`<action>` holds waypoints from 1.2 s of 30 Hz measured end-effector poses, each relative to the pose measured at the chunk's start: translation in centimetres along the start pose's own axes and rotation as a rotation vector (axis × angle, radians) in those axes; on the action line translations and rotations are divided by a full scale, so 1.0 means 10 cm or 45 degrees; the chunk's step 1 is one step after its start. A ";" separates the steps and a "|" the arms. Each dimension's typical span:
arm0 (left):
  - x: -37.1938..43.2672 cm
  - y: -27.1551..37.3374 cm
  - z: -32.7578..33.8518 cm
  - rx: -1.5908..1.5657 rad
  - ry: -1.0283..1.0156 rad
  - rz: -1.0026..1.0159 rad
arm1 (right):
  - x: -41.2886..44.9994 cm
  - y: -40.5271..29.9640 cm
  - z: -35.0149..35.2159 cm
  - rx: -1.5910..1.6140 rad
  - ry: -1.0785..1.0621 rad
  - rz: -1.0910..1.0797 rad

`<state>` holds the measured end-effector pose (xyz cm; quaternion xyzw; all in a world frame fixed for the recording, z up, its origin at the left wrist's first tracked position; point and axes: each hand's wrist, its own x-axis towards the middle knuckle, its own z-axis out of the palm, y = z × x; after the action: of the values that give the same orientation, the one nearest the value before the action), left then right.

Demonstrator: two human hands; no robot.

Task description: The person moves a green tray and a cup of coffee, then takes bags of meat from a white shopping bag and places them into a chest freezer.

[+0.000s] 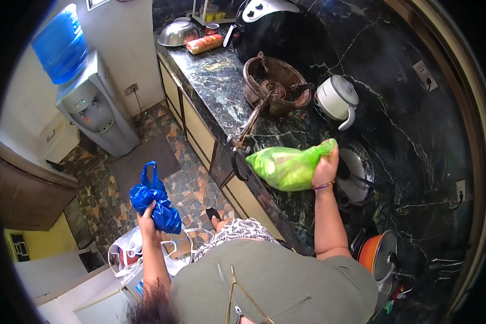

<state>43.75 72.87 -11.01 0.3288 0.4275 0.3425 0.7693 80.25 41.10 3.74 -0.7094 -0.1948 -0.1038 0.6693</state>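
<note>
My left hand (148,216) grips a crumpled blue plastic bag (166,216) whose handle loop sticks up, held out over the tiled floor. In my right hand (327,170) is the gathered neck of a green translucent plastic bag (283,168). That bag bulges with contents I cannot make out and hangs over the counter's front edge. Just beyond it is a rusty cast-iron gas burner (275,87) with a valve and black hose at its near end. Beside my right wrist lies a pan (354,178) with a dark handle, partly hidden.
A white electric kettle (336,99) and a black air fryer (271,36) stand on the dark marble counter (204,77). An orange pot (372,255) is near my right elbow. On the left are a water dispenser (95,105) and, lower, white bags (125,247) on the floor.
</note>
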 end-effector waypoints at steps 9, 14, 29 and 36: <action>0.58 0.18 0.25 0.113 -0.006 -0.143 | 0.52 -1.06 0.43 0.520 -0.235 0.099; 0.79 0.34 0.14 0.265 -0.154 -0.233 | 0.77 -1.10 1.11 0.672 -0.400 0.028; 1.99 1.39 0.19 0.702 -0.373 -0.031 | 2.28 -0.45 3.70 0.728 -1.681 0.424; 2.72 1.85 1.53 1.217 -0.788 0.672 | 3.04 0.09 4.43 0.123 -2.081 0.192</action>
<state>63.62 101.76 -1.59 0.8149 0.1955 0.1807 0.5148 102.97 89.10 11.69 -0.5427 -0.5769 0.4993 0.3512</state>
